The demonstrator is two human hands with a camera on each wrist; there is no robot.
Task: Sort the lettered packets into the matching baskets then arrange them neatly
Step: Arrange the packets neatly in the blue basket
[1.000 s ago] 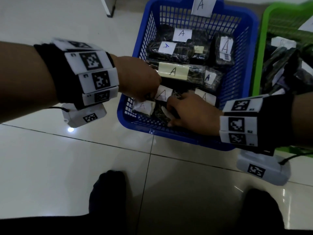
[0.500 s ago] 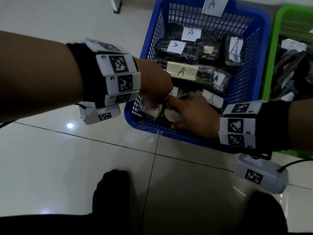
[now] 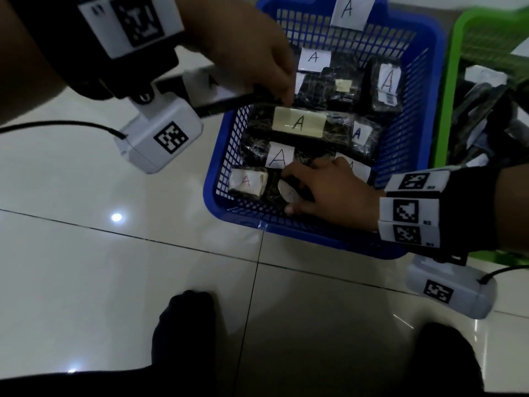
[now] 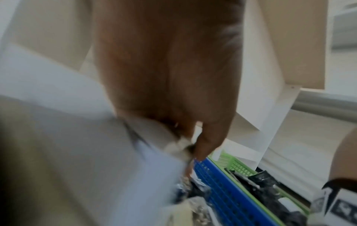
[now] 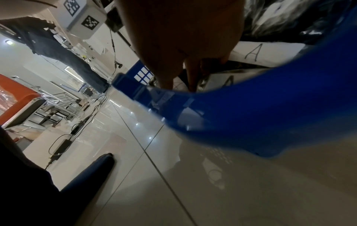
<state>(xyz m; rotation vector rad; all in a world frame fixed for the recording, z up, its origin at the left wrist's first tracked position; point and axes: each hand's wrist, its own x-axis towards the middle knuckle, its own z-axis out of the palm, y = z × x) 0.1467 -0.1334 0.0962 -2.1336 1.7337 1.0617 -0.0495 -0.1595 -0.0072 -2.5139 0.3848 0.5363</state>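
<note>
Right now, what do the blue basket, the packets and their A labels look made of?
Blue basket: moulded plastic, slightly glossy, with lattice walls. Packets: dark contents in what looks like clear crinkled plastic film, judging by the glints. A label: matte white paper, handwritten; one resembles yellowish tape.

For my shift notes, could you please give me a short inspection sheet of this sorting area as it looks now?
Surface: glossy white tiled floor, reflecting ceiling lights.
Job's things: blue basket tagged A, holding dark packets labelled A; green basket to its right with jumbled dark packets.
Clutter: nothing seen around the baskets.
Hands: left hand grips a lifted packet labelled A above the blue basket's left edge; right hand rests on the packets in the near row.
Cables: black cable from the left wrist camera, another from the right; more cables on the floor farther off.
Surroundings: person's dark-socked feet; white furniture and metal frames beyond.
</note>
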